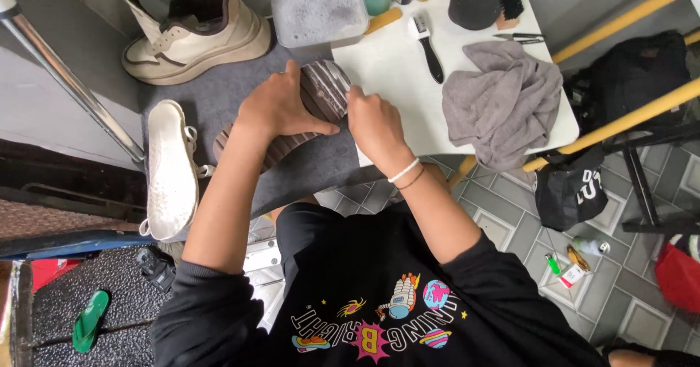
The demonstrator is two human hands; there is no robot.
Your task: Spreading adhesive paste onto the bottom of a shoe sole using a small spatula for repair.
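Grey matting (219,97) carries an upturned shoe (306,112), gripped by the left hand (281,108); its sole is pressed by the closed right hand (373,123).

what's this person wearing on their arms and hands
Both hands are bare, no gloves. Black sleeves are pushed up near the elbows, leaving the forearms uncovered. The right wrist carries a white bracelet and a thin dark band beside it. The left wrist has nothing on it.

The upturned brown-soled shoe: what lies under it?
The shoe rests on a grey mat. Both hands, left and right, cover its middle; its upper is hidden.
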